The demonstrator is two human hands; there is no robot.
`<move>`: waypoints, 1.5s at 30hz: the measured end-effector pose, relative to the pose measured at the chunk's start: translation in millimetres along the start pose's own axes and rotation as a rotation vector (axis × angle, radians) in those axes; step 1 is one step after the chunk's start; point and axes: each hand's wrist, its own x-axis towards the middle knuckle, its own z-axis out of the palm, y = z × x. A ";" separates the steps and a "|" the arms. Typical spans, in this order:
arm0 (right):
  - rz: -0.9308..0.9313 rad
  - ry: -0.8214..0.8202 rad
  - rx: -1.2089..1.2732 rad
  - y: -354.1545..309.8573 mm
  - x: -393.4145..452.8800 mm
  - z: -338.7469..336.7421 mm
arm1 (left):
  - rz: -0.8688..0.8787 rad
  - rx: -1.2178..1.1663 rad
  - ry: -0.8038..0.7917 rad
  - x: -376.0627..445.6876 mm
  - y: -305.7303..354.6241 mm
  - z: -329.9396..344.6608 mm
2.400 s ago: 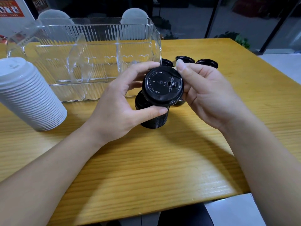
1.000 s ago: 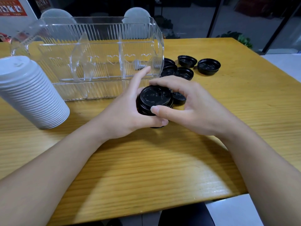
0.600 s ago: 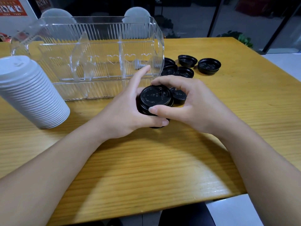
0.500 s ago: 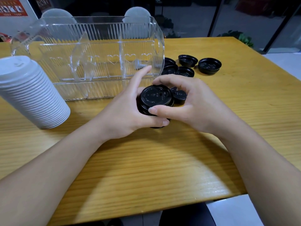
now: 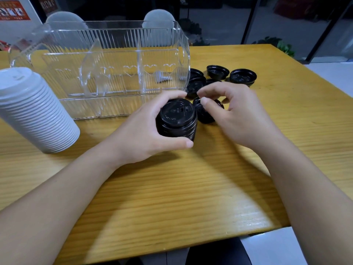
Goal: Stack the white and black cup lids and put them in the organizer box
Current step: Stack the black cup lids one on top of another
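I find my left hand (image 5: 145, 129) wrapped round the black lid stack (image 5: 176, 120), thumb on the near side, fingers curled over the far side; the stack stands upright on the table (image 5: 172, 188), its axis vertical. My right hand (image 5: 235, 113) hovers just right of the stack, fingers curled, thumb and forefinger drawn narrow. Whether they already pinch the loose black lid (image 5: 205, 113) beneath them, I cannot tell: motion blur obscures the contact.

That lid lies directly under the right fingertips, just beside the stack on its right, seemingly tilted. The right hand is plainly the nearer. In my judgement the coming move is a short lift leftward onto the stack's top.

Further loose lids (image 5: 242, 76) lie far and right of both hands, near the organizer box (image 5: 107, 54), which stands far-left of the stack, its compartments showing no lids. The white lid stack (image 5: 36, 109) leans at the left, well apart from both hands, not yet boxed.
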 end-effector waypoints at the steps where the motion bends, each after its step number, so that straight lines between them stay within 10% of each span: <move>1: 0.030 -0.011 -0.055 3.4 0.7 0.6 | 0.002 0.009 -0.004 -0.1 0.2 0.1; 30: 0.127 -0.057 -0.239 2.4 -2.6 9.2 | 0.023 -0.057 0.046 0.9 -2.4 0.8; 45: 0.114 0.141 0.743 -7.4 0.6 -12.6 | 0.018 -0.128 0.024 -2.1 1.9 0.0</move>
